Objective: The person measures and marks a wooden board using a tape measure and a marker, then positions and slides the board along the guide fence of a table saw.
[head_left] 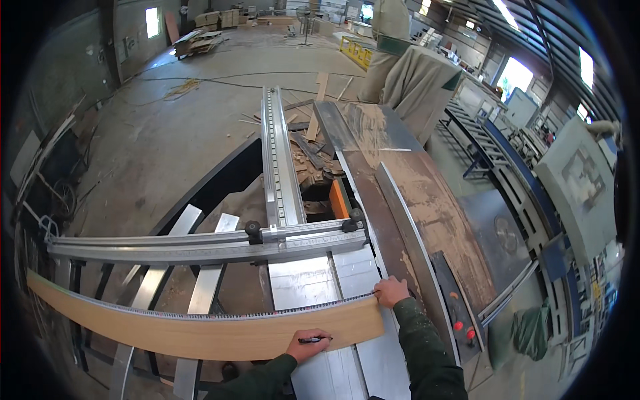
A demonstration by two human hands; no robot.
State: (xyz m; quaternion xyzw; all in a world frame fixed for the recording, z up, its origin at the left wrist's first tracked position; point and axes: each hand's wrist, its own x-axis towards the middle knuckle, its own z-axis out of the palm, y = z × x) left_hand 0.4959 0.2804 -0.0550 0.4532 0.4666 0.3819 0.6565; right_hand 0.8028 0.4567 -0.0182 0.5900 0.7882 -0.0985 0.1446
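Plank [207,338]; L hand [303,346] grips pen [309,341]; R hand [392,292] on tape [267,314], grip hid, can't tell

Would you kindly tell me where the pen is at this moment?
In the head view, the pen is at the lower middle, held in the left hand, over the board toward its right end.

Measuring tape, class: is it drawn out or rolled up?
Drawn out: the measuring tape runs along the wooden board to the right hand.
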